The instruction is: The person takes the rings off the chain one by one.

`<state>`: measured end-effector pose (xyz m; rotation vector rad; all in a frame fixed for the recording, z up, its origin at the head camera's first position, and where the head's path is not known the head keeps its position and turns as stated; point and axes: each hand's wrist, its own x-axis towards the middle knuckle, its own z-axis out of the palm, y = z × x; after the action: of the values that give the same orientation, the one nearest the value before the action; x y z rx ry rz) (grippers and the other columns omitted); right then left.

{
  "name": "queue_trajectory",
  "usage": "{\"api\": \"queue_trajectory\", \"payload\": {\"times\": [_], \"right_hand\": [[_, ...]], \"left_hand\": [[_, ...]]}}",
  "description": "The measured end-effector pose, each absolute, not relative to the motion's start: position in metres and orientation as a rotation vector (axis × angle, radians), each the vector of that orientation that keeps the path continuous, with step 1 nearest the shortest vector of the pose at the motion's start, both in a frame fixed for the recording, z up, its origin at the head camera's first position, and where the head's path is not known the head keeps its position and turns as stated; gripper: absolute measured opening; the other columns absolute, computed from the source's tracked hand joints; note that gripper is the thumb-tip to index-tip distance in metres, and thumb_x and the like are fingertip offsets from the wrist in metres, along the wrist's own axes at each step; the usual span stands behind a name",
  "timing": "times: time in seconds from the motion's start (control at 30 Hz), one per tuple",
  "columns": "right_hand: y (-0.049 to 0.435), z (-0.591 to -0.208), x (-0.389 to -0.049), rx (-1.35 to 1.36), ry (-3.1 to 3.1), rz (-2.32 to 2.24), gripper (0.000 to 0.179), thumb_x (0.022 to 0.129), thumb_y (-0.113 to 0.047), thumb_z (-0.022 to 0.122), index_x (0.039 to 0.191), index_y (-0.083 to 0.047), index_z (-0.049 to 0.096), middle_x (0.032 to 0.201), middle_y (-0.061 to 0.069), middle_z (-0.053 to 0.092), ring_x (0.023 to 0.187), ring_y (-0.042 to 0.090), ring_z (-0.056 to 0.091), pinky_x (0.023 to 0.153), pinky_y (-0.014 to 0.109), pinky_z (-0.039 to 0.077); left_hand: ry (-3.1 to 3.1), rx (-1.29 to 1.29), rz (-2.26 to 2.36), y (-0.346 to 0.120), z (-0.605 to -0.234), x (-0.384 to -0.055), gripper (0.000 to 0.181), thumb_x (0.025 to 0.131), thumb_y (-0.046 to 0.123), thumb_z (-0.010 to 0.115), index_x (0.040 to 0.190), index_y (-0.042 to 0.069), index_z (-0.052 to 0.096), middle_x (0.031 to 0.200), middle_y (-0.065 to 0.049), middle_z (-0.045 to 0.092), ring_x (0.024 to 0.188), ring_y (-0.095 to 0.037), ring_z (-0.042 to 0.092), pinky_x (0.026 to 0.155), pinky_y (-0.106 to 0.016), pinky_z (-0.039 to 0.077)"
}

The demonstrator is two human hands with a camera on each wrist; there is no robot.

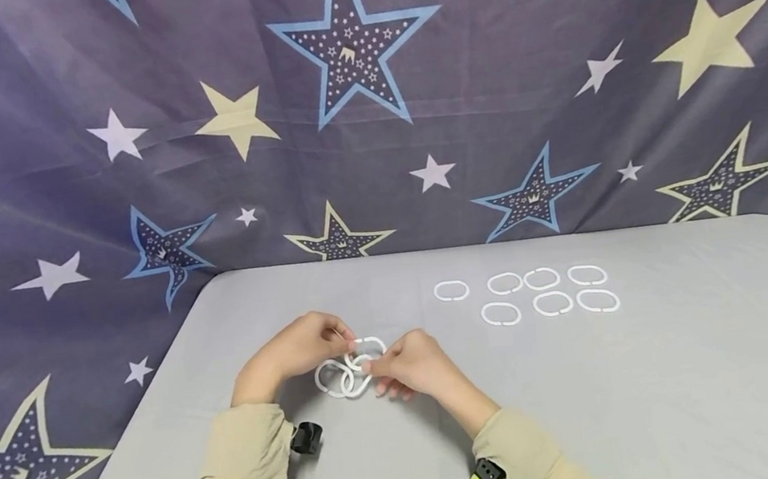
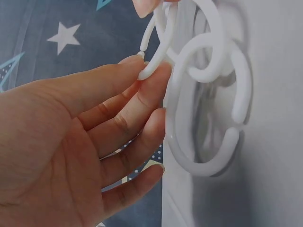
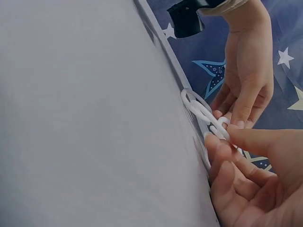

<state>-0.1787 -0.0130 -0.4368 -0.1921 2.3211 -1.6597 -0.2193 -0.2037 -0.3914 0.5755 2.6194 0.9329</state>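
Three white plastic oval chain links are joined together between the two hands, left of the table's middle. My left hand (image 1: 303, 343) pinches the upper link (image 1: 377, 343) between thumb and fingertips, beside the small gap in its side. With thumb and forefinger my right hand (image 1: 418, 360) holds the middle link (image 1: 362, 390). The third link (image 2: 173, 127) hangs from the middle one, its gap visible in the left wrist view. In the right wrist view the links (image 3: 199, 111) are seen nearly edge-on, and fingers hide part of them.
Several separate white links lie in two rough rows at the back right, among them a back-left link (image 1: 453, 299) and a front-right link (image 1: 600, 311). The grey table (image 1: 701, 376) meets a star-patterned curtain (image 1: 449, 126) behind it and at its left.
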Motion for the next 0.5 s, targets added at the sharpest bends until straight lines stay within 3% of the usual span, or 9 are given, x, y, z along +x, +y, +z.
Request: {"api": "queue_trajectory", "payload": {"times": [0.3,0.5], "right_hand": [[-0.0121,-0.4374,-0.1784,-0.128,2.107,-1.823,0.021,0.087,-0.012,0.074,0.089,0.009,0.072,0.068,0.016,0.070,0.050,0.011,0.063,0.050,0.026,0.054],[-0.0120,-0.4396,-0.1791,-0.139,2.077,-1.858,0.023,0.088,-0.012,0.075,0.094,0.010,0.072,0.073,0.021,0.071,0.052,0.011,0.064,0.050,0.027,0.055]], "left_hand": [[2.612,0.605,0.973,-0.2102,-0.3919,-0.2213,0.015,0.094,0.010,0.063,0.097,-0.003,0.070,0.079,-0.002,0.069,0.077,-0.019,0.063,0.074,-0.031,0.049],[2.630,0.619,0.958,-0.2141,-0.3942,-0.2235,0.017,0.096,0.010,0.061,0.098,-0.003,0.070,0.081,-0.002,0.068,0.078,-0.015,0.061,0.077,-0.032,0.049]]}}
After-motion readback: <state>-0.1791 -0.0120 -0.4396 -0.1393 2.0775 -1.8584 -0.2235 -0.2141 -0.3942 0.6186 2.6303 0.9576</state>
